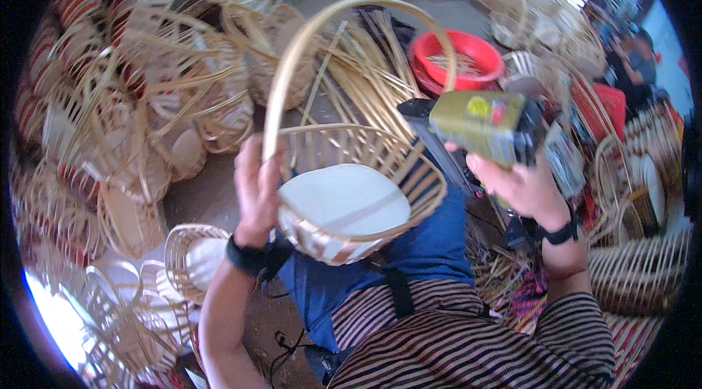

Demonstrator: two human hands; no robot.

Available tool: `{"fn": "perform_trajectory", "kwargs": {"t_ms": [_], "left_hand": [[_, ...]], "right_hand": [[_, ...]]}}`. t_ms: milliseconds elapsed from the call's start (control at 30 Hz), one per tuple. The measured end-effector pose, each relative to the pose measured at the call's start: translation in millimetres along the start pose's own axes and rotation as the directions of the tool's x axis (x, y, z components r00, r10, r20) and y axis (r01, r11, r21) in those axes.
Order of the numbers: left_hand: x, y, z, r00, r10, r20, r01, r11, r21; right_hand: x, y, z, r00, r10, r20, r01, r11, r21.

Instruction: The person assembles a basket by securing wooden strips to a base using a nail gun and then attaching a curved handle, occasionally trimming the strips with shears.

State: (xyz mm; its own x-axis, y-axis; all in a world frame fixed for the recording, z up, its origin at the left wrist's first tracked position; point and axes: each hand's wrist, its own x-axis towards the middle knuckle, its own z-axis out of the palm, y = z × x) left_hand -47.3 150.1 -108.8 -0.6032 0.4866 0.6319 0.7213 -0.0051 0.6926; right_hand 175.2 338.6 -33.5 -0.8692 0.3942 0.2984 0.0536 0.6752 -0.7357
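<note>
My left hand (256,188) grips a split-bamboo basket (344,250) by its left side, at the foot of its tall arched handle (322,9). The basket rests above my lap and has a pale oval bottom (344,199). My right hand (523,184) is wrapped round an olive-green and black power tool (475,118), which looks like a staple or nail gun, raised to the right of the basket. The tool is slightly blurred, and its body hides part of its grip.
Stacks of woven baskets (190,89) crowd the left and back. Long bamboo strips (365,74) lie beyond my knees, near a red tub (457,49). More basket pieces (632,276) and a red container (607,107) are at the right. A co-worker (632,63) is at the back right.
</note>
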Motion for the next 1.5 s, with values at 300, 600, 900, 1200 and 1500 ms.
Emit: {"fn": "perform_trajectory", "kwargs": {"t_ms": [300,600,900,1200,1500], "left_hand": [[-18,-6,-55,0.958,0.185,0.219,-0.233,0.947,0.221],[-20,35,-54,0.963,-0.267,0.028,0.241,0.907,0.346],[-41,45,-27,0.844,-0.519,-0.134,0.521,0.738,0.428],[-51,46,-42,0.707,-0.682,-0.187,0.683,0.589,0.431],[-70,35,-59,0.683,-0.667,-0.298,0.714,0.523,0.466]], "right_hand": [[-62,193,-31,0.611,0.786,-0.095,-0.601,0.538,0.591],[-134,312,-16,0.527,0.845,0.089,-0.442,0.183,0.878],[-113,274,-7,0.535,0.65,-0.539,-0.83,0.522,-0.194],[-32,273,142,0.785,0.618,-0.052,-0.611,0.758,-0.228],[-42,326,182,0.54,0.841,-0.013,-0.766,0.485,-0.421]]}}
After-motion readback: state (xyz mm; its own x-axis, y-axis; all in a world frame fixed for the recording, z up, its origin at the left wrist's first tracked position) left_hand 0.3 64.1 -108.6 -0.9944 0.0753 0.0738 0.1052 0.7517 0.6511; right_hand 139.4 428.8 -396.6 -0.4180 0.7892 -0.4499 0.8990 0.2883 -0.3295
